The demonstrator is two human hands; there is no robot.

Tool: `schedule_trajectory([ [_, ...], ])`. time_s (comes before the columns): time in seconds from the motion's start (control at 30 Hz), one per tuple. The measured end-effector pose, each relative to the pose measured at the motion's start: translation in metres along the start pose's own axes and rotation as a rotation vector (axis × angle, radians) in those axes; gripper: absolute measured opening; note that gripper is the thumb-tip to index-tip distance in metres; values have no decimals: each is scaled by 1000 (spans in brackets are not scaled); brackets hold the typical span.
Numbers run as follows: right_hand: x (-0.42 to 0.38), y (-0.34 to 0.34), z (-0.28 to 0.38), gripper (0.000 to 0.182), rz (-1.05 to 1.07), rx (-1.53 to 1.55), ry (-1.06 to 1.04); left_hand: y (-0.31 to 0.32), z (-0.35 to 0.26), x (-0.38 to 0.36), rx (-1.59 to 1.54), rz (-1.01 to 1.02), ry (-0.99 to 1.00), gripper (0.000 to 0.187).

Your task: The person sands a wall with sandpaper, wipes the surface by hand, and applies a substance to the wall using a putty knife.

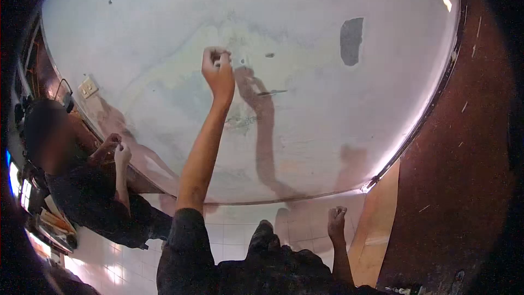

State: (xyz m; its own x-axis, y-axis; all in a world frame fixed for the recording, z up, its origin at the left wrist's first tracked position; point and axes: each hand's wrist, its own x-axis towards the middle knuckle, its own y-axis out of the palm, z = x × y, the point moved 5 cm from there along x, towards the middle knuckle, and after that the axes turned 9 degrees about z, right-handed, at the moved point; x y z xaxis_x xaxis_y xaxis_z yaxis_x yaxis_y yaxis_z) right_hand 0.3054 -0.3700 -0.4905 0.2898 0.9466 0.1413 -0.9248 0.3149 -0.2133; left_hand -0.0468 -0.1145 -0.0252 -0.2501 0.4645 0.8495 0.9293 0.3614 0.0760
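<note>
My left hand (219, 74) is raised in front of the pale, patchy wall (305, 131), fingers curled into a pinch. A whitish bit shows between its fingers, but I cannot tell what it is. Just right of the fingertips the wall has a small dark spot (242, 61), and a short dark mark (269, 54) lies farther right. The arm's shadow falls on the wall beside it. Low on the right, my right hand (337, 223) hangs closed, away from the wall; whatever its fingers may hold is hidden.
At the left, close by, a person in dark clothes (93, 202) holds both hands together before the wall. A switch plate (87, 87) is on the wall near them. A grey patch (351, 42) marks the upper right. Brown panel (447, 186) borders the right; white tiles (234, 235) cover the floor.
</note>
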Motion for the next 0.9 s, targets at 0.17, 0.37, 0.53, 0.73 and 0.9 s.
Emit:
schedule_trajectory([
  [0.17, 13, 3, -68, 33, 41, 120, 194, 15, -29, 109, 546, -111, 434, 14],
  [0.37, 40, 30, -48, 30, -105, 536, 250, 20, 7, 151, 839, -153, 768, 36],
  [0.53, 80, 56, 11, 20, 5, -75, -63, 15, 18, 153, 830, -148, 778, 40],
  [0.73, 176, 86, 84, 24, 128, 136, -4, 14, 22, 153, 815, -151, 781, 38],
  [0.9, 260, 99, 158, 27, -143, -356, -640, 13, 23, 153, 778, -158, 787, 37],
])
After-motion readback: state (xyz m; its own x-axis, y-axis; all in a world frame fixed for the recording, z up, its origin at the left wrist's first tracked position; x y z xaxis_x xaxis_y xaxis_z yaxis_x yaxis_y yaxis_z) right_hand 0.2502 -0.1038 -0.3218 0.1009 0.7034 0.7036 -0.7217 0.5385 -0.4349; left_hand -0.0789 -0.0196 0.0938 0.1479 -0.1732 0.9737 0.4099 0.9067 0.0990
